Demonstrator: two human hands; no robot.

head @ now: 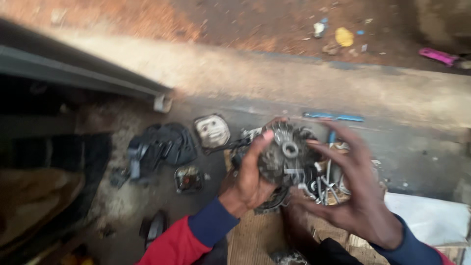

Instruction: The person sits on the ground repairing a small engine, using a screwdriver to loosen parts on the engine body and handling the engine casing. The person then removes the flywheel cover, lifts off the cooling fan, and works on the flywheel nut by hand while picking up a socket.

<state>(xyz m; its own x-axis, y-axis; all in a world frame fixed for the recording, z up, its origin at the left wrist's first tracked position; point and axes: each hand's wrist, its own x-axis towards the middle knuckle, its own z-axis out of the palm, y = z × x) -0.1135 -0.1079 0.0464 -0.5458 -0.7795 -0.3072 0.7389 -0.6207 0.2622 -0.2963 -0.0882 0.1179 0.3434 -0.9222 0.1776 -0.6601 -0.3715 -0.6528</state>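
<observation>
Partly blurred: left hand [251, 177] grips finned metal wheel [286, 154]; right hand [360, 194] beside.

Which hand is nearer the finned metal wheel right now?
Left. The left hand grips the wheel from its left side; the right hand is open just to its right, fingertips close to it.

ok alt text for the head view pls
A left hand grips a round, grimy grey metal finned wheel while the right hand reaches its spread fingers toward it. Below lie silver wrenches, black plastic covers and a dusty concrete floor.
</observation>
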